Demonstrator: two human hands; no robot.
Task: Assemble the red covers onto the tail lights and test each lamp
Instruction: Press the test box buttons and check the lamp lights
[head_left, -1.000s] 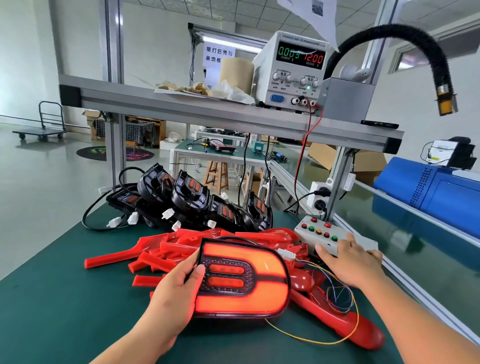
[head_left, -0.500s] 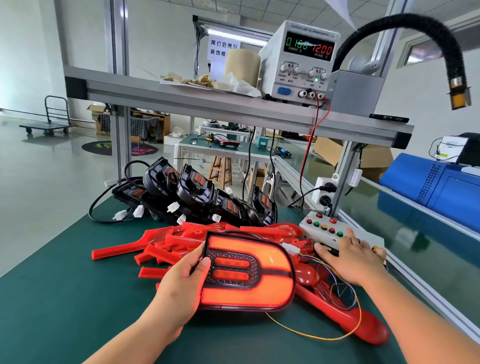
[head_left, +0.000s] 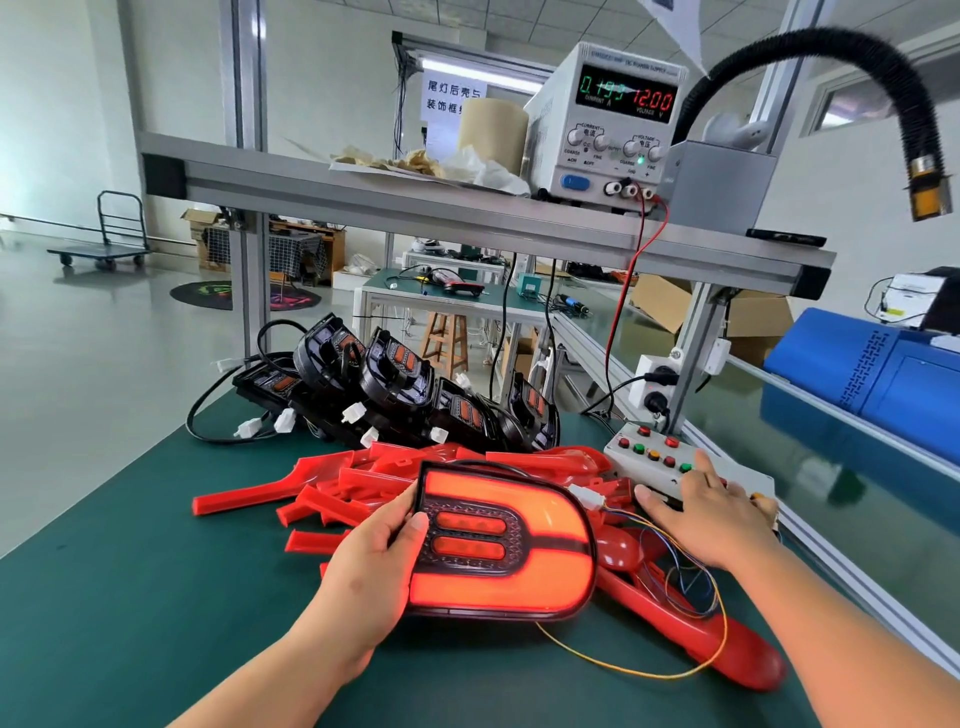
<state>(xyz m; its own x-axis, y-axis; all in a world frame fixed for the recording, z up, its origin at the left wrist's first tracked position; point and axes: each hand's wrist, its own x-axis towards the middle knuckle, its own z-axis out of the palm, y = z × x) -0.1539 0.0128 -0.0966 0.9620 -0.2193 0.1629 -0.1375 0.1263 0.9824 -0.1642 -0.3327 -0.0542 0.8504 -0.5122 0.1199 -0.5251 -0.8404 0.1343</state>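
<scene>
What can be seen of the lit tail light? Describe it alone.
The tail light is a D-shaped, dark-rimmed lamp of glossy plastic. Its outer band and two inner oval bars glow orange-red. Tilted toward the camera, it is gripped at its left edge by the left hand; a white connector sits upper right.

Green-matted surface framed in aluminium; shelf carried overhead. On the shelf are seen a roll of tan paper, a tray of crumpled wrappings and a grey metal box. A black corrugated hose is arched above right and ends in a brass nozzle. Blue machine housing is noted far right, with cardboard boxes behind. Further back a second bench is seen, wooden stool beneath. A platform trolley and a round floor mat are noted to the left.
</scene>
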